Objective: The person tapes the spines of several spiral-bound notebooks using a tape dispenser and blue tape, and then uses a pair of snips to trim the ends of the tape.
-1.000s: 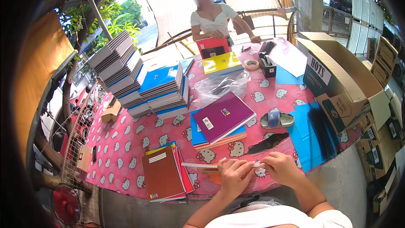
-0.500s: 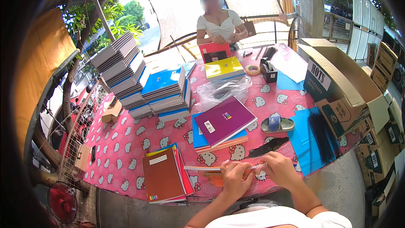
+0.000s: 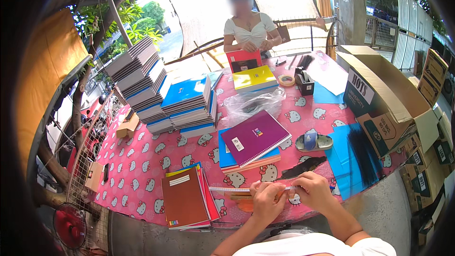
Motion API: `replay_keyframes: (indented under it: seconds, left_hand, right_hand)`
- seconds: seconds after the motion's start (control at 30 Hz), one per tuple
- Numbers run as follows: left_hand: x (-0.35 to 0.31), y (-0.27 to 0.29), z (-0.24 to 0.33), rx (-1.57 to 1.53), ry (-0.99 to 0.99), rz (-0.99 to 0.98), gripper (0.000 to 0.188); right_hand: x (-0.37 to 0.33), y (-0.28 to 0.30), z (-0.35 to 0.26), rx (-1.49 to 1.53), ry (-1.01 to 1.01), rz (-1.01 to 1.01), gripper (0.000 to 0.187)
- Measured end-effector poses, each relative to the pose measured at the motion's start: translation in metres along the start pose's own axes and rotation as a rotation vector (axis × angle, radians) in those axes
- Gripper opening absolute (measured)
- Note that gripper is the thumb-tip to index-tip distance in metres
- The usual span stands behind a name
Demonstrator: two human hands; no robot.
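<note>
Near the table's front edge I hold a spiral notebook (image 3: 230, 189) upright, so mostly its pale, punched-looking edge shows; its covers are largely hidden. My left hand (image 3: 268, 201) is closed around the middle of that edge. Beside it, my right hand (image 3: 313, 193) pinches the edge's right end, fingers bent and close to the left ones. To the left lies a fanned pile of notebooks with a brown one (image 3: 185, 199) on top. Just beyond my hands a purple spiral notebook (image 3: 257, 137) rests askew on a blue-covered stack (image 3: 227, 160).
Tall notebook stacks (image 3: 187, 109) stand back left. Clear plastic (image 3: 253, 102), a yellow notebook (image 3: 254, 77), a tape dispenser (image 3: 304, 81) and a slipper (image 3: 313, 141) lie farther off. Black coils (image 3: 362, 154) on blue sheets and an open carton (image 3: 379, 95) are right. A person (image 3: 249, 31) stands opposite.
The whole view has shifted slightly. My right fingers have moved a little at the notebook's edge; both hands keep their hold.
</note>
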State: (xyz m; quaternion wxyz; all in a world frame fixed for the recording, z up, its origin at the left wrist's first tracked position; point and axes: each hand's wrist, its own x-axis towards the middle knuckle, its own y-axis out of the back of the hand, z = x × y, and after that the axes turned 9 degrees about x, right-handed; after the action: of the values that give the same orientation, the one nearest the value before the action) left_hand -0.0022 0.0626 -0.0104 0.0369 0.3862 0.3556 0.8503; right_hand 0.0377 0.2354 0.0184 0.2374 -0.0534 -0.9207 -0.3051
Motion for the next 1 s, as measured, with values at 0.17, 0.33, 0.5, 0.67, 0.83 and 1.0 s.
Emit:
replay_keyframes:
  seconds: [0.17, 0.33, 0.5, 0.67, 0.83, 1.0]
  left_hand:
    - [0.003, -0.004, -0.005, -0.019, -0.074, 0.033, 0.016]
    - [0.002, -0.004, -0.006, -0.017, -0.052, 0.097, 0.017]
    - [0.010, 0.006, 0.001, 0.084, -0.051, 0.077, 0.016]
    - [0.008, 0.005, -0.005, 0.029, -0.046, 0.055, 0.014]
    - [0.010, 0.004, -0.004, 0.036, -0.032, 0.037, 0.015]
    - [0.008, 0.005, -0.004, 0.024, -0.019, 0.040, 0.014]
  right_hand:
    - [0.006, 0.008, -0.007, 0.029, -0.029, 0.011, 0.012]
    - [0.001, 0.005, -0.001, 0.052, -0.110, -0.011, 0.017]
    - [0.005, 0.004, -0.002, -0.061, -0.061, -0.027, 0.016]
    - [0.007, -0.009, 0.009, -0.179, 0.075, -0.022, 0.017]
    - [0.008, -0.013, 0.005, -0.130, -0.008, 0.034, 0.020]
    - [0.012, -0.008, 0.001, -0.236, 0.085, -0.039, 0.021]
